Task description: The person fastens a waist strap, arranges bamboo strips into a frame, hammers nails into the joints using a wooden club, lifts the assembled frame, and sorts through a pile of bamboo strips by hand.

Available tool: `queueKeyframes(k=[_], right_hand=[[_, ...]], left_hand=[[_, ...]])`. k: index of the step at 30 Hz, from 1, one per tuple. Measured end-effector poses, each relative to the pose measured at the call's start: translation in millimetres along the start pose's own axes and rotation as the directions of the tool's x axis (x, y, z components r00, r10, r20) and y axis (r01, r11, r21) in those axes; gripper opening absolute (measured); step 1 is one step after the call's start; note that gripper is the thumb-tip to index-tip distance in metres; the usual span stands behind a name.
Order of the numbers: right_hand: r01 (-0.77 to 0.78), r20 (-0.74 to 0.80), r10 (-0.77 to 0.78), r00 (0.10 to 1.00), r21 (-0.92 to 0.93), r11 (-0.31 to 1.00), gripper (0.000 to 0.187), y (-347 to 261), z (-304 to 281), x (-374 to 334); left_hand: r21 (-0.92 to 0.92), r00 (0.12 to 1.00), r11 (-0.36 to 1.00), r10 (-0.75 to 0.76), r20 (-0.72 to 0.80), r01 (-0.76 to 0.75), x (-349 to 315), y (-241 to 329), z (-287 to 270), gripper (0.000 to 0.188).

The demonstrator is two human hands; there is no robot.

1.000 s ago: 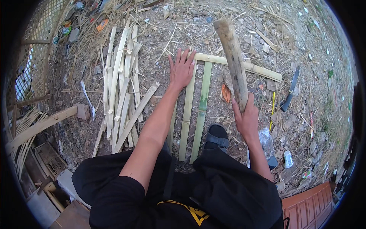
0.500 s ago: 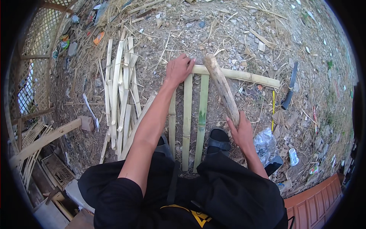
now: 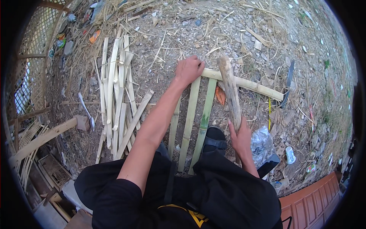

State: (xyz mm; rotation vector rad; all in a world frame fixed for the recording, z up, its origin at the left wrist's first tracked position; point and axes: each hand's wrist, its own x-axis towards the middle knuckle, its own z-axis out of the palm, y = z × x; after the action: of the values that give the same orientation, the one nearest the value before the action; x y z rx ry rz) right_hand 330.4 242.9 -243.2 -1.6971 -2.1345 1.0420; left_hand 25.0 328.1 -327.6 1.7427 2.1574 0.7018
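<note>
My left hand (image 3: 189, 70) is closed around the left end of a bamboo crosspiece (image 3: 253, 85), which slants down to the right. Three upright bamboo slats (image 3: 189, 123) run from the crosspiece toward me, between my feet; the rightmost slat (image 3: 206, 116) is greener. How they join is hidden at my left hand. In my right hand (image 3: 241, 139) is a thick, rough wooden stick (image 3: 231, 89), gripped near its lower end. Its upper part passes over the crosspiece; whether they touch I cannot tell.
A heap of split bamboo strips (image 3: 114, 86) lies to the left. A dark curved blade (image 3: 289, 82) lies near the crosspiece's right end. Lower right are a clear plastic bag (image 3: 261, 142) and a white cup (image 3: 290, 155). A wooden beam (image 3: 45, 138) rests against a block at left.
The crosspiece and slats have tilted, with the crosspiece's right end lower and nearer the blade. My left hand has moved right with them. The stick stands more upright.
</note>
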Motion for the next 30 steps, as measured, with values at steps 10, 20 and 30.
queueKeyframes(k=[10, 20, 30], right_hand=[[-0.043, 0.070, 0.052, 0.996, -0.113, 0.993, 0.042, 20.9, 9.5, -6.6], [0.405, -0.261, -0.357, 0.897, 0.159, 0.900, 0.042, 4.1, -11.0, -16.3], [0.202, -0.179, -0.174, 0.968, 0.154, 0.967, 0.040, -16.5, -9.1, -5.1]], left_hand=[[0.144, 0.992, 0.986, -0.098, 0.079, 0.086, 6.9, 4.9, 2.9, 0.044], [0.080, 0.994, 0.995, -0.074, 0.085, 0.067, 12.8, 4.6, 1.4, 0.028], [0.109, 0.989, 0.989, -0.109, 0.103, 0.097, 1.2, 3.3, -8.1, 0.026]])
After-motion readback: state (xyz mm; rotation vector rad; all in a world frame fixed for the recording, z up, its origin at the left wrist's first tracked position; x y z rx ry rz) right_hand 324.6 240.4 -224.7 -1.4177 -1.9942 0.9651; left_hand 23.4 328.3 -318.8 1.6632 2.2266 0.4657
